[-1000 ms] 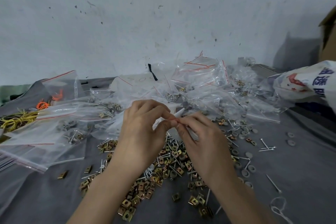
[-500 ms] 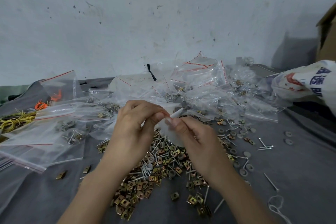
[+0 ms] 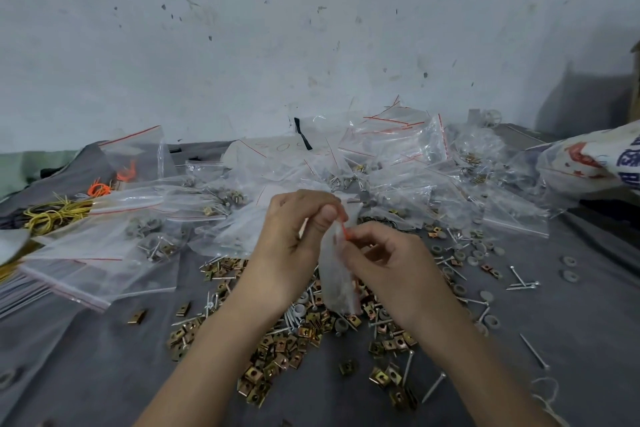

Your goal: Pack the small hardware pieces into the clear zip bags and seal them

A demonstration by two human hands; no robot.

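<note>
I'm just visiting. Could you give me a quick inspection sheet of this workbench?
Surface: grey cloth, strewn with parts.
Job's things: small bag held up; loose brass clips, nails, washers; filled bags heaped behind.
Clutter: printed sack at right; white string near right.
Hands: left hand and right hand both pinch the small bag's top.
Cables: yellow bundle far left, perhaps wire.
Surroundings: stained wall; cardboard box at right edge.

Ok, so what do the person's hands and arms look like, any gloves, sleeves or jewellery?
Both are bare. The left hand and right hand wear no gloves, and no ring shows on the fingers in view. The left forearm and right forearm are uncovered down to the bottom edge of the picture: no sleeve, watch or bracelet is visible.
</note>
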